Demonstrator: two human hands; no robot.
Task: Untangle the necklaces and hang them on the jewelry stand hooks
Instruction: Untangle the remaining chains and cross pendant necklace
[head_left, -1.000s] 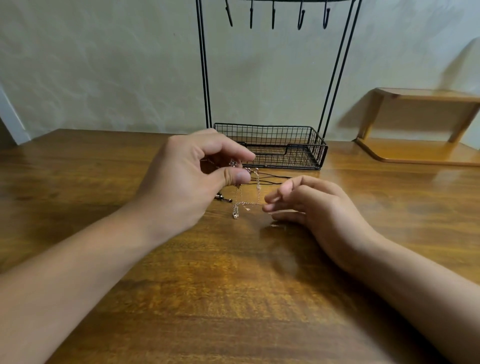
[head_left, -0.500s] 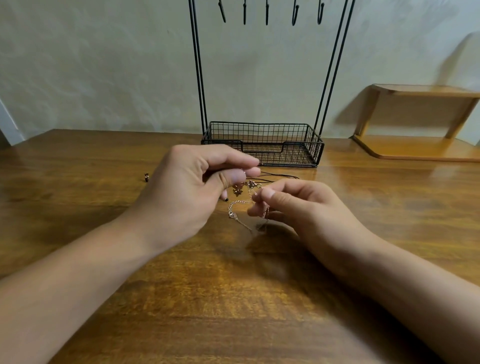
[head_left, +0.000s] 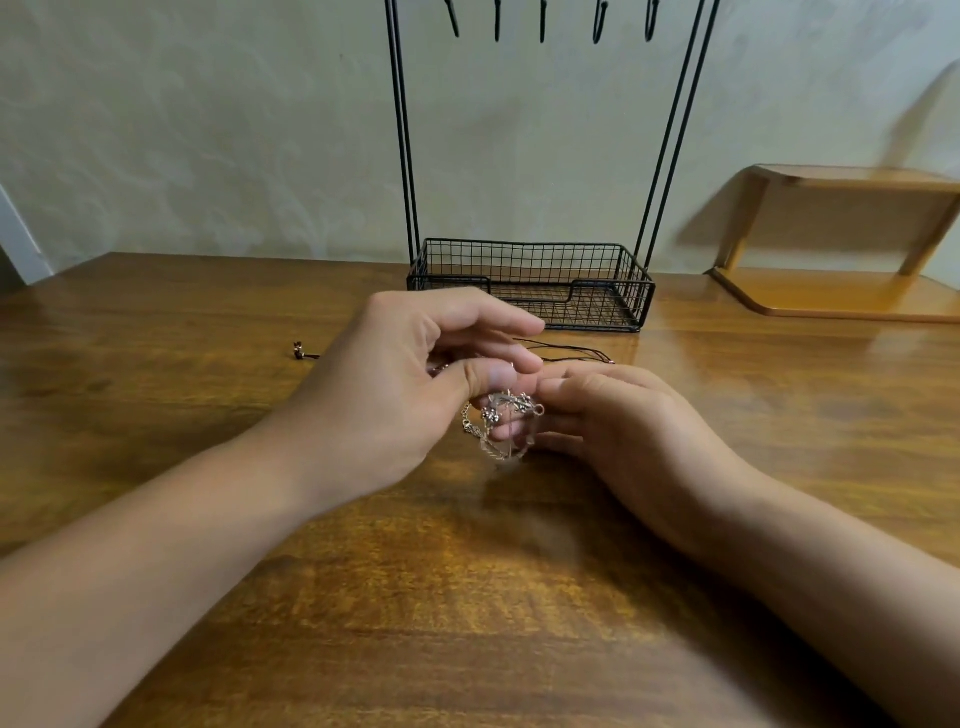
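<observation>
Pinched between both hands: the silver chain necklace (head_left: 506, 421), a knotted bundle of fine links with small flower-shaped charms. Left hand (head_left: 410, 384) curls over it from the left, thumb pressed toward the index finger on the upper part of the tangle. Right hand (head_left: 618, 421) meets it from the right, fingertips nipping the charm end; a loop of chain sags below the fingers to just above the wooden table (head_left: 208, 519).

Left of the hands, a small dark bead end (head_left: 298, 350) lies on the table by itself. Behind the fingers, a thin black cord necklace (head_left: 571, 349) runs along the tabletop toward the right (its left part is hidden by the left hand).

Container: black wire-mesh basket (head_left: 530, 283) forming the base of the jewelry stand (head_left: 670, 135); nothing visible inside it. Two pairs of thin black rods rise from it; black hooks (head_left: 600, 23) hang along the top edge of view, bare. Far right, a light wooden shelf (head_left: 852, 234) against the wall.

Versus half a second earlier: hands have drawn closer together, the chain more bunched between the fingertips and lifted clear of the table. One second back, the right hand was not yet on the chain.

Table is glossy, dark-grained wood; wall pale, mottled plaster.
</observation>
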